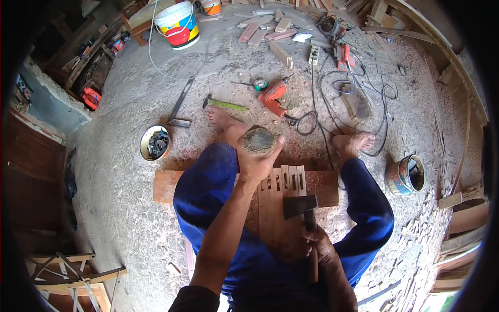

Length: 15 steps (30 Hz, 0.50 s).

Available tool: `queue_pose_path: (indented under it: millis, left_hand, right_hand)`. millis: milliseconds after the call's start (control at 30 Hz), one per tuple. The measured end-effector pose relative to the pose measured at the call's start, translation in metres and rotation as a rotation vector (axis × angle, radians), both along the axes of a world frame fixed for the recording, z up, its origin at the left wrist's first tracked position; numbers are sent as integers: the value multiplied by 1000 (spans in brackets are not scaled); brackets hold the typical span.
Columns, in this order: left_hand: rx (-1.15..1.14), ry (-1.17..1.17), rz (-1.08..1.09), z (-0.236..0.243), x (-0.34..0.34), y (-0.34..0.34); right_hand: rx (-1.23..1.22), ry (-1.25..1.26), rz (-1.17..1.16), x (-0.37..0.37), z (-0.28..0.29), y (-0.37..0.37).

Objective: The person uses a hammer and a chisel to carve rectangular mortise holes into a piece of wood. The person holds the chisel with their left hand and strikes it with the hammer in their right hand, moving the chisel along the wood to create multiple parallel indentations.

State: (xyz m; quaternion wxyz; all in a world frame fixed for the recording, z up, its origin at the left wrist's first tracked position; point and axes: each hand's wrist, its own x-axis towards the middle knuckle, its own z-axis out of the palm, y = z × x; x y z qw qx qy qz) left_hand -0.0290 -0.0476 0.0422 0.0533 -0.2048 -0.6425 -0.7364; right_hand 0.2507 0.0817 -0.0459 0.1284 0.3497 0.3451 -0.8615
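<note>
Blue trousers (208, 179) and bare feet (356, 141)

Deep-blue trousers, plain and loose in cut, crease into soft folds and catch a sheen near the right knee. A dark sleeve (195, 299) ends near the elbow, baring the left forearm (223, 234). The left hand (254, 162) and right hand (322, 245) are ungloved, both feet unshod.

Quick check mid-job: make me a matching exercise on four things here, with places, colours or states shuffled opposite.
1. right hand
2. slotted wooden strips
3. hammer
4. power drill

A. orange-red body
B. lying across the wooden plank
C. gripping the dark-headed tool
D. green handle

Pairs: 1-C, 2-B, 3-D, 4-A
</note>
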Motion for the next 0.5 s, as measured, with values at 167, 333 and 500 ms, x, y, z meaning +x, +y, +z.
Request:
queue_pose_path:
  millis: [167,333,500]
  left_hand:
    - [31,62,8,-10,3,7]
    - [-28,30,19,-17,0,6]
    - [1,-43,1,-20,0,8]
  right_hand:
    - [-10,1,-3,1,-3,4]
    - [1,5,3,1,-4,4]
    - [7,-14,-2,1,-6,5]
